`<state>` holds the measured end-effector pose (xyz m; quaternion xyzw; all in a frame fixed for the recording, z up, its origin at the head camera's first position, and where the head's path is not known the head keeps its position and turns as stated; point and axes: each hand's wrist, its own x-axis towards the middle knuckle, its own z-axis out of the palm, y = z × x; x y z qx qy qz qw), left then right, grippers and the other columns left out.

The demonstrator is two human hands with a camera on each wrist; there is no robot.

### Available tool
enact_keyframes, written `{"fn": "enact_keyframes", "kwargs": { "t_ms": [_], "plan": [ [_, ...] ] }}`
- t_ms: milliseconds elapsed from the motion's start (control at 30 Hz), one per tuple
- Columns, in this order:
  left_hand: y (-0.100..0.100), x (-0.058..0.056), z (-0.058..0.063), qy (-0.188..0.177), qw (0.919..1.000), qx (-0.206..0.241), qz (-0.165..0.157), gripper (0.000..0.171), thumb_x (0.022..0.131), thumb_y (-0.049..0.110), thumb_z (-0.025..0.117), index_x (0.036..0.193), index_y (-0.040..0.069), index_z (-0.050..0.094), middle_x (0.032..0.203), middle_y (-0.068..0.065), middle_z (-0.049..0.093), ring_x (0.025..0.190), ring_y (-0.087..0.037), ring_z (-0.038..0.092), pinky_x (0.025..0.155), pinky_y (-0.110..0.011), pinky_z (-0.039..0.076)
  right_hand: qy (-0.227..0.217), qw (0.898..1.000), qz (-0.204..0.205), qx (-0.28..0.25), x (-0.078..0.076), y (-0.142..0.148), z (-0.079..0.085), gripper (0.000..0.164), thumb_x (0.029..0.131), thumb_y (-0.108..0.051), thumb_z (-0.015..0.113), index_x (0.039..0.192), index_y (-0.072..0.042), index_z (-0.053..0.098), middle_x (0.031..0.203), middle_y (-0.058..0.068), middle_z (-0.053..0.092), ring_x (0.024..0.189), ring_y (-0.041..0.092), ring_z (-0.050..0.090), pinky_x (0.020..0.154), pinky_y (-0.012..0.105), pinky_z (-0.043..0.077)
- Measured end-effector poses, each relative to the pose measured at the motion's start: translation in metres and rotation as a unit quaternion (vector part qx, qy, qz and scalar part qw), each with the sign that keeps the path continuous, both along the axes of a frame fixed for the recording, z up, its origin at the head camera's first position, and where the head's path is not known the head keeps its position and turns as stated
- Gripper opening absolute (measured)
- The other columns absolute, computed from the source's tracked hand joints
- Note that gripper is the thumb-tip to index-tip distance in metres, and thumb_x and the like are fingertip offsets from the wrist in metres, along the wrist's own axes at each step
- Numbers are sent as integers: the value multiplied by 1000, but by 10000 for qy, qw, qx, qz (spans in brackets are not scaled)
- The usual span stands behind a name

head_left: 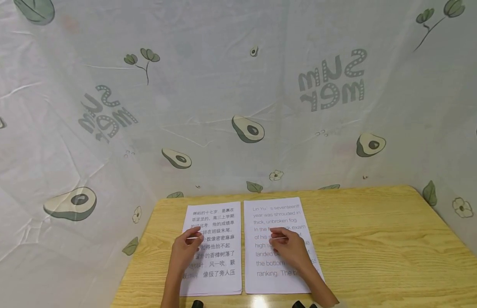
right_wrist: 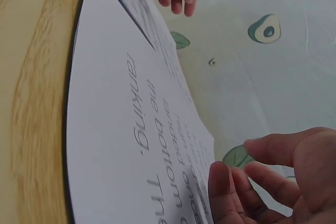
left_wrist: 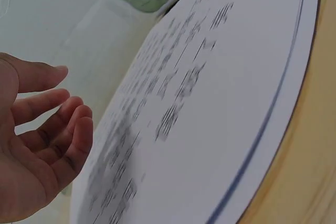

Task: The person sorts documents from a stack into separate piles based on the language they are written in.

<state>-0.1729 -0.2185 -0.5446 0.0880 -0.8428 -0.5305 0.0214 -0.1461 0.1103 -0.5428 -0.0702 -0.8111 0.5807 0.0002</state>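
While left hand [head_left: 184, 249], right hand [head_left: 293, 248] hover over printed sheets [head_left: 219, 285], fingers [left_wrist: 81, 137] curl loosely.

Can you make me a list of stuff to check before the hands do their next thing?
1. Left hand holds nothing: ok.
2. Right hand holds nothing: ok.
3. Chinese page and English page lie side by side on the table, not overlapping: ok.
4. Writing on both pages is right way up in the head view: ok.
5. All the words can be seen: not ok, each hand hides some on the page below it.
6. How many sheets are in each pile: cannot tell.
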Motion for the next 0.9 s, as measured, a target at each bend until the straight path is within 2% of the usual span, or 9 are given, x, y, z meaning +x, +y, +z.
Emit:
{"fn": "enact_keyframes", "kwargs": {
  "t_ms": [300,500,733,900],
  "plan": [
    [39,-8,-8,103,9994,-133,-312,38,99,13,74,136,5,72,113,-9,74,91,-15,68,71,-21,60,-55,9998,-188,81,4,31,4,35,96,-7,75,130,2,73,114,14,75,90,15,72,72,20,61],
    [61,-10,-10,82,9985,20,-548,39,99,15,74,137,7,72,113,-7,74,90,-16,69,72,-23,60,-170,9993,-306,121,6,54,8,38,98,-8,74,134,3,70,120,18,73,95,17,73,76,21,62],
    [82,-10,-7,131,9966,93,-809,39,99,16,74,136,6,72,113,-7,74,90,-14,69,71,-22,60,-189,9986,-401,274,9,78,11,41,101,-11,72,138,4,67,127,22,72,102,20,73,77,20,62],
    [93,-12,-4,111,9962,154,-847,40,99,16,74,137,5,72,113,-7,74,89,-14,68,70,-22,60,-161,9981,-422,417,11,93,14,43,102,-12,72,141,4,66,131,24,71,109,25,74,77,18,62]
  ]
}}
